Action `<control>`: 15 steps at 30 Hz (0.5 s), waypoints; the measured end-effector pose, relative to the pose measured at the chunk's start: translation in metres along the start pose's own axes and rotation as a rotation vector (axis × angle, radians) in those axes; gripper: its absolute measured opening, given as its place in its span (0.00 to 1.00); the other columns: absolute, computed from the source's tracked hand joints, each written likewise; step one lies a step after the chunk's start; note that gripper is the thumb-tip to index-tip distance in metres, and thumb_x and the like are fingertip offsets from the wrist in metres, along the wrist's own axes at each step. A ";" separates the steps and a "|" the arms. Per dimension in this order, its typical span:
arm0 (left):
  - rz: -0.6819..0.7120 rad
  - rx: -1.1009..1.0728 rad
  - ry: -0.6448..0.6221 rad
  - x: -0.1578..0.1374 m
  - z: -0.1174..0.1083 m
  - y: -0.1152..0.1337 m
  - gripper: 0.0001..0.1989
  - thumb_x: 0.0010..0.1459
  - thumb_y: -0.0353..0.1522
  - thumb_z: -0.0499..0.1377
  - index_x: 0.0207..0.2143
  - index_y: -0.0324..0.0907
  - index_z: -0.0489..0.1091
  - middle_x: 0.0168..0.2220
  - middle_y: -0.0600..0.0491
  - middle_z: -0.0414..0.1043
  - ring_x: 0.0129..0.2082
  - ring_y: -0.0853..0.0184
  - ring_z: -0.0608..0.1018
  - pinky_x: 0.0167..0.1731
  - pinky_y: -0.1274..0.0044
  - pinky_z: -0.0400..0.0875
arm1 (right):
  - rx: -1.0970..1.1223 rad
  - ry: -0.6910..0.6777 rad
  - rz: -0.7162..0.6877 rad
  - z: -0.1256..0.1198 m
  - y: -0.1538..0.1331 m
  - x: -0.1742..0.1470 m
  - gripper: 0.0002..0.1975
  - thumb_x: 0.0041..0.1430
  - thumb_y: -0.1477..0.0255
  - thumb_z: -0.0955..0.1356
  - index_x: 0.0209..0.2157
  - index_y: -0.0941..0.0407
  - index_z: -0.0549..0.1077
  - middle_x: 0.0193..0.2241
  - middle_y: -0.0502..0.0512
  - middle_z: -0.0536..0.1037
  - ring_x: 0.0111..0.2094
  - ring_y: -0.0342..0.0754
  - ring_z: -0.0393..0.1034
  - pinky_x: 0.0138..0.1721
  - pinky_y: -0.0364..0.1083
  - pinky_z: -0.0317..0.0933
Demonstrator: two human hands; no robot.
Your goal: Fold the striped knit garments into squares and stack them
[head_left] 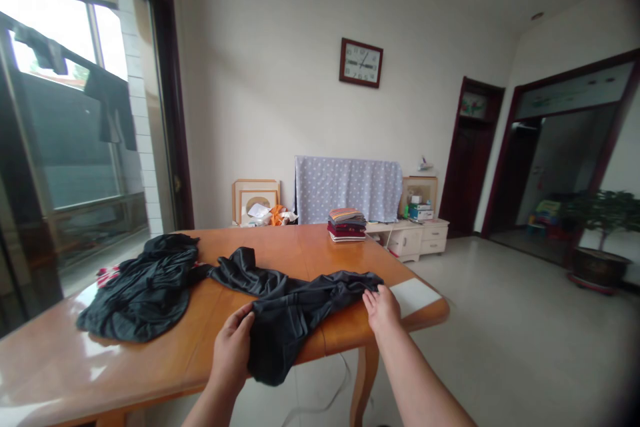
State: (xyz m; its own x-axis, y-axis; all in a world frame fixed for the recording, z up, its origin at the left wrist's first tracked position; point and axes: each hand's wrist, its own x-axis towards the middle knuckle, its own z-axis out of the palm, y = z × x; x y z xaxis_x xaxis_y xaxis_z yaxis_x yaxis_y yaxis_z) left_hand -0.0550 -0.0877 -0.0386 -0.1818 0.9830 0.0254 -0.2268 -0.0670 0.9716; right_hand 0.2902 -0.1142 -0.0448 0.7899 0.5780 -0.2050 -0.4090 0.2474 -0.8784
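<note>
Black trousers (285,320) lie spread across the near part of the table, one leg stretching right and the other bent toward the back left. My left hand (233,340) grips their near-left end, thumb on top, where the cloth hangs over the table's front edge. At the far end of the right leg, my right hand (383,308) is closed at the hem, its fingertips partly hidden by the cloth. A heap of crumpled black clothing (145,293) lies to the left, with a bit of red and white cloth (107,275) beside it.
The wooden table (220,360) holds a stack of folded clothes (346,225) at its back edge and a white sheet (414,297) at the right corner. A cloth-covered object (347,190) and a low cabinet (420,240) stand behind. A potted plant (600,267) is far right.
</note>
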 end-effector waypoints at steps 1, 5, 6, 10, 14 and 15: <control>0.004 0.009 -0.002 -0.001 0.000 0.000 0.24 0.50 0.39 0.67 0.49 0.39 0.76 0.37 0.47 0.80 0.37 0.61 0.82 0.46 0.66 0.75 | -0.038 0.018 -0.040 0.000 0.001 0.000 0.13 0.53 0.65 0.63 0.40 0.53 0.70 0.37 0.56 0.78 0.43 0.51 0.76 0.43 0.48 0.73; 0.011 0.056 -0.002 -0.003 0.001 0.003 0.26 0.50 0.42 0.66 0.49 0.38 0.76 0.37 0.47 0.80 0.37 0.60 0.81 0.46 0.66 0.75 | -0.177 0.091 -0.242 0.000 -0.002 -0.004 0.23 0.49 0.64 0.67 0.48 0.54 0.71 0.49 0.59 0.77 0.56 0.57 0.68 0.54 0.51 0.65; 0.012 0.072 0.000 -0.003 0.002 0.003 0.26 0.50 0.43 0.66 0.49 0.38 0.77 0.37 0.48 0.80 0.37 0.60 0.81 0.47 0.66 0.75 | -0.233 0.097 -0.317 0.001 -0.004 -0.007 0.26 0.50 0.63 0.67 0.51 0.55 0.71 0.54 0.60 0.75 0.60 0.58 0.64 0.59 0.51 0.61; 0.030 0.133 0.003 -0.002 0.001 0.003 0.27 0.49 0.44 0.66 0.49 0.39 0.77 0.38 0.48 0.80 0.39 0.58 0.81 0.48 0.65 0.74 | -0.721 -0.082 -0.658 0.006 0.000 -0.022 0.31 0.58 0.63 0.62 0.62 0.58 0.66 0.63 0.63 0.67 0.65 0.57 0.57 0.65 0.51 0.50; 0.052 0.160 0.012 0.002 -0.001 0.000 0.27 0.48 0.44 0.66 0.48 0.39 0.77 0.39 0.48 0.81 0.40 0.56 0.81 0.48 0.65 0.74 | -1.241 -0.263 -0.619 0.007 0.021 -0.037 0.33 0.60 0.62 0.63 0.66 0.55 0.62 0.67 0.61 0.61 0.70 0.59 0.46 0.67 0.59 0.42; 0.052 0.162 0.009 0.003 -0.001 -0.001 0.27 0.48 0.44 0.66 0.48 0.39 0.77 0.39 0.47 0.81 0.40 0.56 0.81 0.47 0.65 0.74 | -1.339 -0.289 -0.591 0.007 0.028 -0.039 0.33 0.60 0.61 0.63 0.66 0.53 0.62 0.68 0.60 0.59 0.70 0.59 0.44 0.67 0.61 0.38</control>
State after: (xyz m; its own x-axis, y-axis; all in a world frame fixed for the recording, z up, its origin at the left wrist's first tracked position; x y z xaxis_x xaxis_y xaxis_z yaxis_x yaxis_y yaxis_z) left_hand -0.0562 -0.0849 -0.0400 -0.1980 0.9773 0.0748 -0.0602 -0.0883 0.9943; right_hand 0.2453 -0.1243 -0.0582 0.5062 0.8214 0.2627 0.7689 -0.2919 -0.5689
